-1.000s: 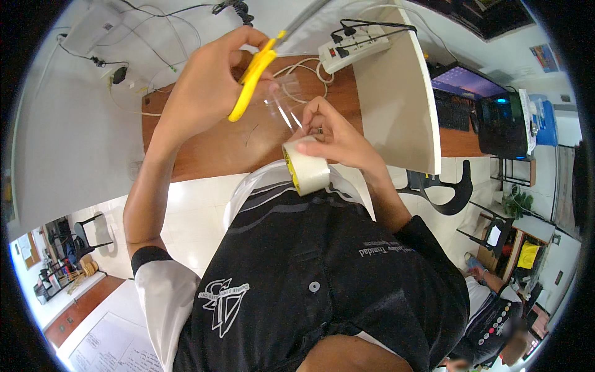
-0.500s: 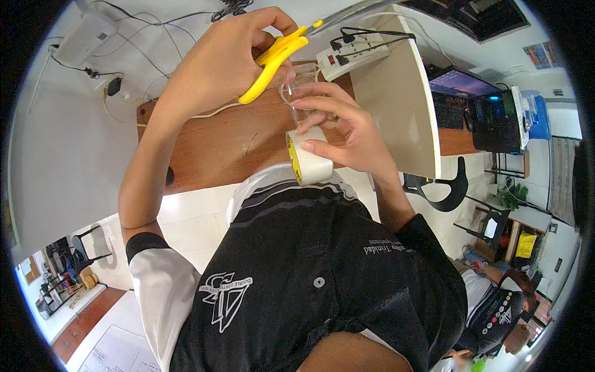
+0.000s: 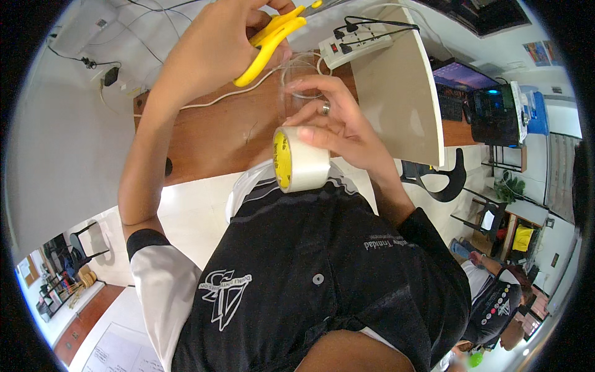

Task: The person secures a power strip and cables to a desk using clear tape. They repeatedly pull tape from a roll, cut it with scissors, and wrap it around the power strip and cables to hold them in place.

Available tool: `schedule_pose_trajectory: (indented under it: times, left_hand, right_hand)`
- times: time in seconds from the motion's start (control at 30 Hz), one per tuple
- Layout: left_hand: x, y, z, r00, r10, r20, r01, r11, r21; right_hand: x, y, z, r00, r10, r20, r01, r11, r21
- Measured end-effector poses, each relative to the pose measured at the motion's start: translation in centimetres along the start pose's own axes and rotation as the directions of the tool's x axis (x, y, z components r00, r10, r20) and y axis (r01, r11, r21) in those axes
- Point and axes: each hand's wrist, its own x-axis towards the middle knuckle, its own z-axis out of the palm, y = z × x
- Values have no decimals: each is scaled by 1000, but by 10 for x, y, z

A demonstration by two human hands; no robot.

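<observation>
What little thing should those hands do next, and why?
Perhaps the left hand should turn the scissors toward the clear tape strip: they point away from it, while the right hand holds the tape roll.

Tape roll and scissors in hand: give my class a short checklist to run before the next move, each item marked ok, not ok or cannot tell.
1. Scissors held: ok, in the left hand.
2. Tape roll held: ok, the right hand's thumb is on it.
3. Clear strip smooth and untwisted: cannot tell, it shows too faintly.
4. Scissors shut: cannot tell, they run past the picture's top edge.
5. Desk free of cords: not ok, a white cord lies across it.
6. Power strip unplugged: not ok, black plugs sit in it.
</observation>
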Motion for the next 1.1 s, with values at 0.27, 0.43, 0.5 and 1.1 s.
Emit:
schedule_pose_trajectory:
  times: [0.27,0.43,0.5,1.1]
  left_hand:
    - [-2,-24,-4,984,170,45,-168,985,-42]
    - [-10,16,-6,998,-30,63,27,999,46]
    - [-11,29,-4,998,-66,24,64,995,81]
    - [-27,45,-43,974,192,-121,-156,954,256]
  right_hand:
    - [7,-2,8,1000,-27,17,27,999,-33]
    - [4,-12,16,992,118,44,-120,991,61]
    - [4,-13,20,996,90,27,-92,993,71]
    - [39,4,46,926,-370,-69,347,910,-228]
